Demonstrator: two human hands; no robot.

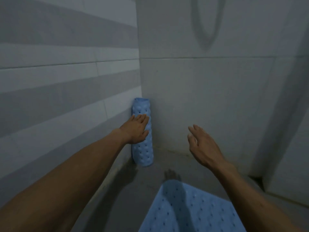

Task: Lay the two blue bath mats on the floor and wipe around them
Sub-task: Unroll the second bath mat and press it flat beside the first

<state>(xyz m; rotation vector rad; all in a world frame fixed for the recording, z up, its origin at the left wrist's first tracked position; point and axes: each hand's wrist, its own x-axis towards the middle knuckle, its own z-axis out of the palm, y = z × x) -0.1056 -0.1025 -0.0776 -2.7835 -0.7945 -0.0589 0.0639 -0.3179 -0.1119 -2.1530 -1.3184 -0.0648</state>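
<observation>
Two blue mats: your left hand (136, 128) lies flat against the rolled mat (143, 131) at centre frame, fingers straight, gripping nothing; your right hand (203, 146) hovers spread and empty above the flat mat (192, 208) at lower centre.

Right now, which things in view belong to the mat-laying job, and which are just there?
Belongs to the job:
- rolled blue mat, upright in the corner, left hand on it
- flat blue mat on the floor
- right hand, open, holding nothing

Just there:
- striped wall
- grey loop-shaped mark on the wall

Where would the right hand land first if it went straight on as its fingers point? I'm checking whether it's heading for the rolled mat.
Probably the wall, not the rolled mat; the right hand is empty, though depth is unclear.
</observation>
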